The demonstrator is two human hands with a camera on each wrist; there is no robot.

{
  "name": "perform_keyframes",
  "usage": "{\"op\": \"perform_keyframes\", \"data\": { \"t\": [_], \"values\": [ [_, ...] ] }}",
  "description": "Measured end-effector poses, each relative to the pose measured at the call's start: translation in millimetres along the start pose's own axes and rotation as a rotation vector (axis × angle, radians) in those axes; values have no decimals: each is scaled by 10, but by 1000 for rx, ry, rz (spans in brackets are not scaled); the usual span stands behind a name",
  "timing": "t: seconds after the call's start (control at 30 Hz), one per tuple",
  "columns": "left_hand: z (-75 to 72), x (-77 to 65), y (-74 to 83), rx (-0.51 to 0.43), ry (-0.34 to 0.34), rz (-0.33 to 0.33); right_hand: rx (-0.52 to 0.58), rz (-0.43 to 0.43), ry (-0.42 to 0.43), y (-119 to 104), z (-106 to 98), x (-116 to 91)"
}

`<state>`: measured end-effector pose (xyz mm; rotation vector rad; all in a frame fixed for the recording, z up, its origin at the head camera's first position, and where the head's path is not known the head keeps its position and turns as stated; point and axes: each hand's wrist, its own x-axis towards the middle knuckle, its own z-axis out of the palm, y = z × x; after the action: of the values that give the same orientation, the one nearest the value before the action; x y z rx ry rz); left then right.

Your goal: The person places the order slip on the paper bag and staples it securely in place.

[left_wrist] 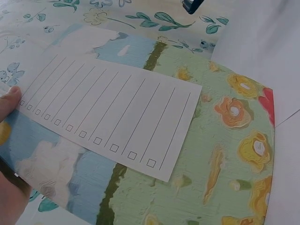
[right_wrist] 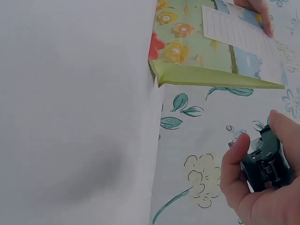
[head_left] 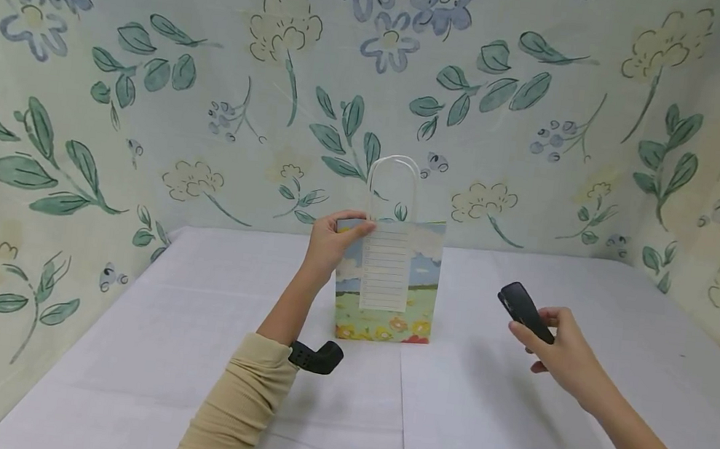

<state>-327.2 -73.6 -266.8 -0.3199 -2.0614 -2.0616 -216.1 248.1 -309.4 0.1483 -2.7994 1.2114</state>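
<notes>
A paper gift bag [head_left: 382, 327] printed with a flower meadow and sky stands upright in the middle of the table. Against its front lies a white lined sheet [head_left: 386, 271] with a row of small checkboxes, its top near the bag's upper edge. My left hand [head_left: 329, 242] pinches the sheet and bag at the upper left, thumb in front and fingers behind. Off to the right, my right hand [head_left: 563, 350] holds a black stapler [head_left: 523, 311] above the table, apart from the bag. The right wrist view shows its metal parts between thumb and fingers.
White twisted handles [head_left: 396, 159] rise from the bag's top. A white cloth [head_left: 457, 425] covers the table, with a floral curtain [head_left: 216, 92] behind and at the sides. Black wrist devices [head_left: 317, 357] sit on both forearms.
</notes>
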Motion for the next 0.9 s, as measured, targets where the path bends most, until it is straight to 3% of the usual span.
{"op": "perform_keyframes", "data": {
  "t": [0.37,0.67,0.9],
  "values": [
    [-14,-30,-18,2,-15,11,75,-83,87,-167,-4,91],
    [-34,-51,-20,-9,-25,9,150,-197,268,-252,43,181],
    [-45,-80,-7,-17,-34,7,89,-219,391,-460,106,152]
  ]
}}
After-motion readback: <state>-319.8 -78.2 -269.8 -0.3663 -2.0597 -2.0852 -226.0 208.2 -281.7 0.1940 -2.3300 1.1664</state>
